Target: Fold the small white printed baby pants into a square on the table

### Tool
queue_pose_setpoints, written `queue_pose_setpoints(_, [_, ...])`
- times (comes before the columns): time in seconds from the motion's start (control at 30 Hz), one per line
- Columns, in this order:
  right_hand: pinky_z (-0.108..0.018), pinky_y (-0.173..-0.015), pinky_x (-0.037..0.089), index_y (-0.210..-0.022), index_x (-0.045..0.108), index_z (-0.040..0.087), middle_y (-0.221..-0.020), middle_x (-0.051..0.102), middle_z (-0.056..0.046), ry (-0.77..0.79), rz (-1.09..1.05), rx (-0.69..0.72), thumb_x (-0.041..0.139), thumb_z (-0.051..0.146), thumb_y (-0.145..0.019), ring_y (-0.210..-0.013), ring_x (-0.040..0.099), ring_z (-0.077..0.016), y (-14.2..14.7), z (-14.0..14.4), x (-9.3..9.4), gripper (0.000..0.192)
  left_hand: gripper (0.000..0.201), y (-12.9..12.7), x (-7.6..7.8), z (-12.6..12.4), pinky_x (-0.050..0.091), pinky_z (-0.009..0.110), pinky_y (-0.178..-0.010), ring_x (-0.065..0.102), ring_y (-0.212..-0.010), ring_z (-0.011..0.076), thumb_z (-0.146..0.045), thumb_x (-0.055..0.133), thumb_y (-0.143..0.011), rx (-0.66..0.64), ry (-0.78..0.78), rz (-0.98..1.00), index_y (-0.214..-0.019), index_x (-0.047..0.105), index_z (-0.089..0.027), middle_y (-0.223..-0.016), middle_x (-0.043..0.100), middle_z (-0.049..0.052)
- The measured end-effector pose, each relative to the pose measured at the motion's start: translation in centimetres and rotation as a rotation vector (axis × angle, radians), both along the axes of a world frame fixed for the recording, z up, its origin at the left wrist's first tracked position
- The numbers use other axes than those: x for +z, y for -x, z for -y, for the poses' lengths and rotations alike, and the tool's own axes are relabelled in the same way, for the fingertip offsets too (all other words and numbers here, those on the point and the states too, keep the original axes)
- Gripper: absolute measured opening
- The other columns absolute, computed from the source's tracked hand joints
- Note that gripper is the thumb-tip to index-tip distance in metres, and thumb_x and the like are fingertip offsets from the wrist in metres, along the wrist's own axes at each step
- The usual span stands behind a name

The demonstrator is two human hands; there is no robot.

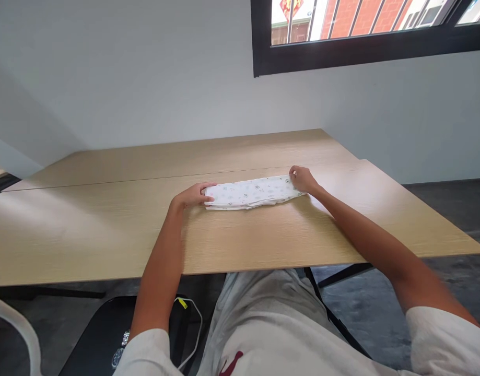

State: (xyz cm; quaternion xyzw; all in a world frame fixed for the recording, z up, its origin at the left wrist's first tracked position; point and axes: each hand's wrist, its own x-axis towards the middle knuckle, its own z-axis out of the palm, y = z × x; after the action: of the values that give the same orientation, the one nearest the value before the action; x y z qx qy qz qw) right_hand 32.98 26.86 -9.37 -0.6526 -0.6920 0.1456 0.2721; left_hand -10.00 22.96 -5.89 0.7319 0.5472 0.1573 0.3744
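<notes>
A white cloth [251, 192] with a small printed pattern lies on the wooden table, folded into a long, narrow strip of several layers. Its near edge shows the layers slightly apart. My left hand [195, 194] grips the strip's left end, thumb on top near the front and fingers at the far corner. At the other end, my right hand [301, 178] pinches the far right corner, with its fingers curled and partly hidden.
The pale wooden table [106, 230] has a seam running across it and meets a grey wall [165, 73]. A dark-framed window [334, 55] is at upper right. Below the front edge are a black chair [102, 334], a white cable [198, 326] and a curved white tube [20, 324].
</notes>
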Motion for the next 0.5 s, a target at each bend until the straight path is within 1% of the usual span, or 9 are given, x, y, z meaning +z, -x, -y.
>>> queue_pose_setpoints(0.1, [-0.029, -0.066, 0.041, -0.091, 0.063, 0.014, -0.088, 0.06, -0.009, -0.028, 0.094, -0.023, 0.054, 0.011, -0.09, -0.071, 0.054, -0.0194, 0.5, 0.1, -0.2, 0.01, 0.088, -0.2, -0.4, -0.3, 0.056, 0.032, -0.075, 0.064, -0.1, 0.0266, -0.046, 0.075, -0.064, 0.0, -0.021, -0.137, -0.145, 0.052, -0.023, -0.155, 0.039, 0.008])
queue_pose_setpoints(0.13, [-0.029, -0.07, 0.043, -0.094, 0.063, 0.013, -0.093, 0.059, -0.01, -0.054, 0.105, -0.032, 0.057, 0.013, -0.089, -0.074, 0.055, -0.0202, 0.6, 0.3, -0.3, 0.008, 0.085, -0.2, -0.5, -0.5, 0.056, 0.033, -0.076, 0.064, -0.099, 0.0271, -0.045, 0.074, -0.065, -0.005, -0.055, -0.194, -0.144, 0.053, -0.023, -0.154, 0.039, 0.009])
queue_pose_setpoints(0.17, [-0.03, -0.072, 0.044, -0.097, 0.064, 0.013, -0.099, 0.058, -0.011, -0.082, 0.107, -0.041, 0.06, 0.016, -0.089, -0.077, 0.055, -0.0207, 0.6, 0.5, -0.3, 0.009, 0.081, -0.3, -0.7, -0.6, 0.056, 0.034, -0.079, 0.063, -0.102, 0.0281, -0.045, 0.071, -0.067, -0.013, -0.098, -0.254, -0.142, 0.054, -0.021, -0.152, 0.042, 0.011])
queue_pose_setpoints(0.23, [-0.033, -0.074, 0.046, -0.105, 0.062, 0.014, -0.113, 0.054, -0.013, -0.151, 0.114, -0.062, 0.065, 0.022, -0.087, -0.081, 0.056, -0.0219, 0.5, 1.0, -0.4, 0.02, 0.073, -0.5, -1.1, -0.7, 0.052, 0.036, -0.093, 0.059, -0.112, 0.0295, -0.042, 0.067, -0.071, -0.026, -0.184, -0.365, -0.139, 0.056, -0.018, -0.141, 0.049, 0.012])
queue_pose_setpoints(0.3, [-0.036, -0.076, 0.047, -0.108, 0.061, 0.015, -0.12, 0.049, -0.015, -0.269, 0.157, -0.068, 0.067, 0.025, -0.085, -0.091, 0.055, -0.0265, 0.5, 1.6, -0.2, 0.026, 0.068, -0.8, -1.3, -0.6, 0.048, 0.037, -0.1, 0.056, -0.115, 0.0288, -0.037, 0.065, -0.073, -0.019, -0.238, -0.441, -0.137, 0.057, -0.018, -0.134, 0.05, 0.012])
queue_pose_setpoints(0.33, [-0.038, -0.079, 0.047, -0.107, 0.06, 0.015, -0.12, 0.049, -0.015, -0.349, 0.184, -0.048, 0.067, 0.025, -0.085, -0.098, 0.054, -0.0292, 0.5, 2.0, -0.1, 0.024, 0.065, -1.2, -1.3, -0.4, 0.048, 0.038, -0.101, 0.056, -0.114, 0.0282, -0.034, 0.065, -0.073, -0.006, -0.272, -0.461, -0.136, 0.058, -0.019, -0.133, 0.049, 0.012])
queue_pose_setpoints(0.37, [-0.04, -0.083, 0.046, -0.102, 0.06, 0.015, -0.118, 0.05, -0.015, -0.432, 0.203, 0.002, 0.065, 0.025, -0.086, -0.103, 0.052, -0.0309, 0.5, 2.4, 0.1, 0.019, 0.062, -1.7, -1.4, -0.2, 0.047, 0.039, -0.101, 0.056, -0.113, 0.0283, -0.03, 0.064, -0.072, 0.008, -0.328, -0.469, -0.133, 0.06, -0.02, -0.132, 0.047, 0.011])
queue_pose_setpoints(0.43, [-0.04, -0.086, 0.044, -0.091, 0.059, 0.016, -0.108, 0.053, -0.014, -0.54, 0.186, 0.199, 0.06, 0.024, -0.09, -0.101, 0.052, -0.0295, 0.9, 3.2, 0.6, 0.007, 0.052, -3.3, -1.4, 0.3, 0.044, 0.043, -0.104, 0.053, -0.115, 0.0296, -0.023, 0.06, -0.073, 0.007, -0.501, -0.43, -0.125, 0.065, -0.02, -0.126, 0.049, 0.011])
queue_pose_setpoints(0.5, [-0.037, -0.082, 0.044, -0.083, 0.057, 0.018, -0.097, 0.056, -0.011, -0.521, 0.134, 0.481, 0.056, 0.023, -0.092, -0.091, 0.054, -0.0256, 1.6, 4.2, 1.1, 0.011, 0.041, -5.5, -1.4, 0.9, 0.04, 0.045, -0.107, 0.052, -0.115, 0.0295, -0.021, 0.056, -0.078, -0.07, -0.638, -0.309, -0.118, 0.067, -0.018, -0.116, 0.056, 0.011])
